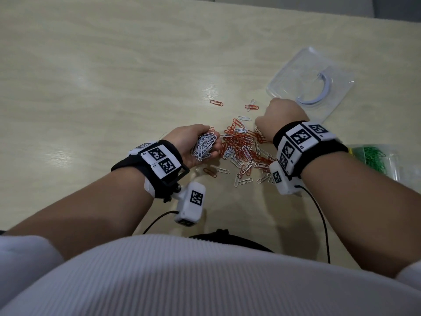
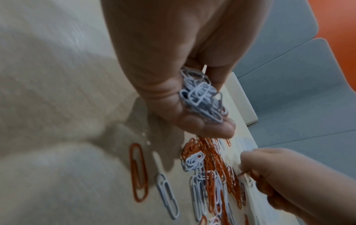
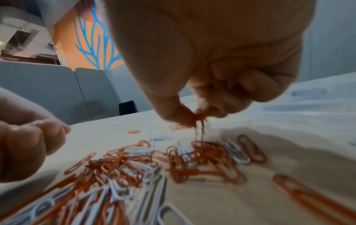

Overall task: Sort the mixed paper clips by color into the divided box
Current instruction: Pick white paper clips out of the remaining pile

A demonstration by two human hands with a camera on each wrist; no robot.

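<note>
My left hand point(image 1: 200, 144) cups a heap of white paper clips point(image 1: 203, 145), stored there to save trips. The mixed orange-and-white pile point(image 1: 243, 147) lies between on the pale wooden counter point(image 1: 102, 76). My right hand point(image 3: 202, 94) pinches orange clips point(image 3: 200, 120); the clear divided box point(image 1: 373, 160) sits far right.

The head view looks steeply down from above onto the bench point(image 1: 114, 76), taking in both forearms. The left wrist view sits close behind the left hand point(image 2: 173, 60), facing along its fingers. The right wrist view hangs low under the right hand point(image 3: 221, 53). All three share the clip pile point(image 1: 243, 144).
</note>
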